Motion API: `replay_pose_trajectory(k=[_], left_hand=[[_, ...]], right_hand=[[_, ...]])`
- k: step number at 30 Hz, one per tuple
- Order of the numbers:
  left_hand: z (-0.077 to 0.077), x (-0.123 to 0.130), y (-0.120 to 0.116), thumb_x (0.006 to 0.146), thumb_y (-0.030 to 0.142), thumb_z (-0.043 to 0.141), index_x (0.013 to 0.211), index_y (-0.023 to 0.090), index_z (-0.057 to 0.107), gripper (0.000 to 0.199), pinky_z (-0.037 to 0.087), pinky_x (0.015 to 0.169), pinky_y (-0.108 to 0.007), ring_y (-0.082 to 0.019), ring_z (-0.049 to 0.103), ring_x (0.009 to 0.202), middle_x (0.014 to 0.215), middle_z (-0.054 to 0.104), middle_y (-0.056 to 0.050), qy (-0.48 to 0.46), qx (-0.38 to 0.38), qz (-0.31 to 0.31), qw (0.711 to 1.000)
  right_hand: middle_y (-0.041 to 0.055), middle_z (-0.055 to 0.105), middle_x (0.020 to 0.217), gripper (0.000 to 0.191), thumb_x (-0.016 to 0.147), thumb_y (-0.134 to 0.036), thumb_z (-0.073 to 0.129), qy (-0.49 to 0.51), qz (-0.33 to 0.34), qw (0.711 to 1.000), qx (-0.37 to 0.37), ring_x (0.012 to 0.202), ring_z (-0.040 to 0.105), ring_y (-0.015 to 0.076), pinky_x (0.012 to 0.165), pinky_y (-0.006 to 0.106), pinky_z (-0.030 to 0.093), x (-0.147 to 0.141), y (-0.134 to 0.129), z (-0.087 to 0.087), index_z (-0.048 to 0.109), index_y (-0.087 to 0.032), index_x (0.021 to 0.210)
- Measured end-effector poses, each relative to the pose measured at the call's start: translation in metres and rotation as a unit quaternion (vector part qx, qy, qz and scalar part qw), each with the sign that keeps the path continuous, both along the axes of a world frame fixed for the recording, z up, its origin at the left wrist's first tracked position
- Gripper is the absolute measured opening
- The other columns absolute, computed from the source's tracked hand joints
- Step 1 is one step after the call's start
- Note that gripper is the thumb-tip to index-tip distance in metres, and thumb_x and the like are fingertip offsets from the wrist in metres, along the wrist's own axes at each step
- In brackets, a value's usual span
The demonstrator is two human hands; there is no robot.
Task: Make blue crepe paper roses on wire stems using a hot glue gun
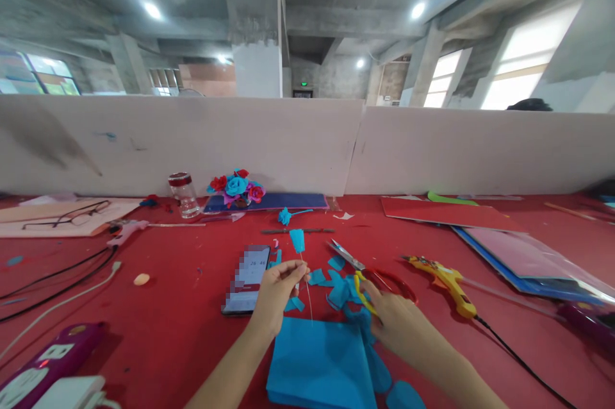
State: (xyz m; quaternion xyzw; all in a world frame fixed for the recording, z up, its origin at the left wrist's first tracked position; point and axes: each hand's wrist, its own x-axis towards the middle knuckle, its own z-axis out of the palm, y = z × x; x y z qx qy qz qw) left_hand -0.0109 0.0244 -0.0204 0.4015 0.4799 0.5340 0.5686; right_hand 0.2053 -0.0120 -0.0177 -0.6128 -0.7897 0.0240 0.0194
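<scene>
My left hand (284, 281) is closed in a pinch on a thin wire (309, 300). At the wire's upper end stands a small blue paper piece (297, 240), narrower toward the bottom. My right hand (391, 309) has its fingers at the yellow handle loop of a pair of scissors (350, 256), whose blades point away to the left. Their red loop lies partly behind that hand. Blue paper scraps (339, 290) are scattered between both hands. Nearer to me is a stack of blue paper (319, 361), with rounded blue pieces along its right side.
A phone (247, 284) lies left of my left hand. On the right are a yellow glue gun (444, 281) and coloured sheets (523, 255). Farther back stand a glass jar (184, 196) and paper flowers (237, 187), before a white partition (230, 133). A power strip (48, 361) sits front left.
</scene>
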Motion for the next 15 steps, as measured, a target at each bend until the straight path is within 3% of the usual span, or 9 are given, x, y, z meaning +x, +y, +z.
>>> replay_pose_trajectory(k=[3, 7, 11, 15], left_hand=[[-0.002, 0.000, 0.000, 0.062, 0.035, 0.072, 0.079, 0.015, 0.070, 0.026, 0.040, 0.047, -0.017, -0.013, 0.059, 0.064, 0.073, 0.068, -0.006, -0.001, 0.005, -0.002, 1.000], [-0.003, -0.001, 0.000, 0.062, 0.037, 0.072, 0.081, 0.015, 0.070, 0.029, 0.041, 0.048, -0.018, -0.013, 0.060, 0.065, 0.073, 0.069, -0.006, 0.000, 0.013, -0.008, 1.000], [0.000, -0.001, 0.000, 0.060, 0.037, 0.072, 0.080, 0.014, 0.069, 0.030, 0.041, 0.047, -0.019, -0.014, 0.060, 0.063, 0.073, 0.069, -0.007, 0.001, 0.009, 0.000, 1.000], [0.002, -0.001, 0.000, 0.060, 0.036, 0.072, 0.078, 0.014, 0.069, 0.029, 0.040, 0.047, -0.018, -0.014, 0.060, 0.065, 0.072, 0.069, -0.007, 0.002, 0.007, -0.002, 1.000]], right_hand=[[0.0105, 0.067, 0.091, 0.046, 0.072, -0.011, 0.040, 0.010, -0.008, 1.000, 0.016, 0.078, 0.065, 0.0241, 0.054, 0.025, 0.036, 0.012, 0.005, 0.010, 0.051, -0.017, 0.116], [0.0097, 0.069, 0.085, 0.051, 0.071, -0.009, 0.039, -0.003, -0.008, 0.999, 0.043, 0.072, 0.065, 0.0231, 0.053, 0.025, 0.039, 0.024, 0.008, 0.014, 0.051, -0.018, 0.120], [0.0105, 0.070, 0.089, 0.057, 0.066, -0.004, 0.040, -0.001, -0.005, 0.999, 0.048, 0.072, 0.066, 0.0238, 0.055, 0.027, 0.043, 0.033, 0.006, 0.007, 0.053, -0.017, 0.120], [0.0122, 0.066, 0.103, 0.047, 0.070, -0.003, 0.039, -0.006, -0.015, 0.998, 0.056, 0.087, 0.064, 0.0247, 0.068, 0.032, 0.048, 0.051, 0.009, -0.006, 0.061, -0.018, 0.110]])
